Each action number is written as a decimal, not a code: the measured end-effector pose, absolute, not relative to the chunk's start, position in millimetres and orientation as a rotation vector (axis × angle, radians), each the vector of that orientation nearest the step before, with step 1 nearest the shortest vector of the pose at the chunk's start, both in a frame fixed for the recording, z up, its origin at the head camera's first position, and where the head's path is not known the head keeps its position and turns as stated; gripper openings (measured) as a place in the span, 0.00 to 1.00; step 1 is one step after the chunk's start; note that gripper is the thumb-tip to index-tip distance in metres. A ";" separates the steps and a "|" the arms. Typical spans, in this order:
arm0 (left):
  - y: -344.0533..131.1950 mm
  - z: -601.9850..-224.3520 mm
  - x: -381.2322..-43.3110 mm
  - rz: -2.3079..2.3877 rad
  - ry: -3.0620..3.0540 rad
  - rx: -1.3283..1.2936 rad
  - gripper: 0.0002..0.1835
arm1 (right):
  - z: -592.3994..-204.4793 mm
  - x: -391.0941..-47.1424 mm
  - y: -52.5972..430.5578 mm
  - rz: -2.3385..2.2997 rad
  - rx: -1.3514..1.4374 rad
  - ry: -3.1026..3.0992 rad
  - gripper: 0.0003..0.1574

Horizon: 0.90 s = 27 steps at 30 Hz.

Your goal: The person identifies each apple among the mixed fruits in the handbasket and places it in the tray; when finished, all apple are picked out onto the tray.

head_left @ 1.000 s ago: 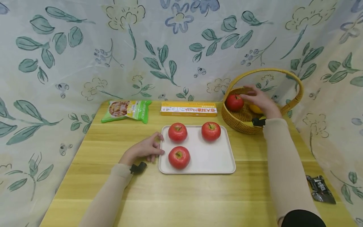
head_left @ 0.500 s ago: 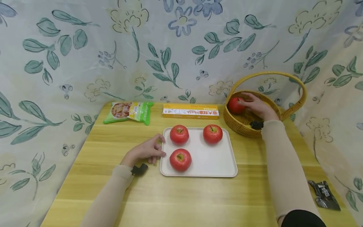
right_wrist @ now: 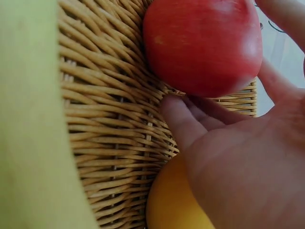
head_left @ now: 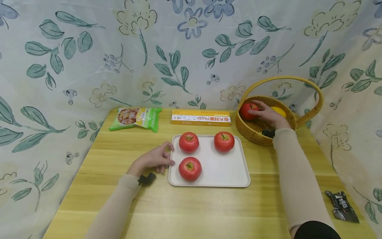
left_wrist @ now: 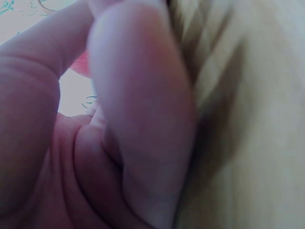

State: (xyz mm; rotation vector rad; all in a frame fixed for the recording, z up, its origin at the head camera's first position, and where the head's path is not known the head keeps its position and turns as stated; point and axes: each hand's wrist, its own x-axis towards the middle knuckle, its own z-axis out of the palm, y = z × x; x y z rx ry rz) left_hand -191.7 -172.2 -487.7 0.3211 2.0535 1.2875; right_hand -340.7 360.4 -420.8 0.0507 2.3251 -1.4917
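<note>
My right hand (head_left: 270, 116) reaches into the wicker basket (head_left: 252, 134) and holds a red apple (head_left: 246, 112) at its left side. In the right wrist view, fingers curl around this apple (right_wrist: 202, 45), above the woven base. A round yellow-orange fruit (right_wrist: 174, 200) lies below the hand, and a pale yellow surface, seemingly a banana (right_wrist: 33, 119), fills the left. My left hand (head_left: 153, 157) rests at the left rim of a white tray (head_left: 221, 169), fingers loosely bent. Three red apples (head_left: 188, 142) sit on that tray. The left wrist view shows mostly fingers.
A green snack bag (head_left: 137, 118) and a yellow pasta box (head_left: 201, 118) lie along the table's back edge. The basket's tall handle (head_left: 280, 78) arches over the right hand. A black wrapper (head_left: 341, 205) lies at the right edge. A floral curtain hangs behind.
The right hand has shifted lower and left in the basket and closed around the apple there. More of the yellow fruit shows than half a second ago. The left hand stays at the tray.
</note>
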 end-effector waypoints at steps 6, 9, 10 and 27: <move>-172.4 -486.9 -191.6 1.289 2.055 0.325 0.33 | -413.4 -336.0 353.7 -1.477 0.027 2.340 0.56; -172.6 -486.9 -191.8 1.288 2.055 0.331 0.32 | -410.1 -334.4 351.4 -1.489 0.026 2.322 0.56; -172.6 -486.7 -191.8 1.287 2.056 0.333 0.32 | -409.5 -334.0 351.0 -1.490 0.020 2.318 0.56; -172.0 -486.5 -191.0 1.284 2.057 0.333 0.32 | -400.7 -330.2 347.2 -1.475 0.033 2.304 0.54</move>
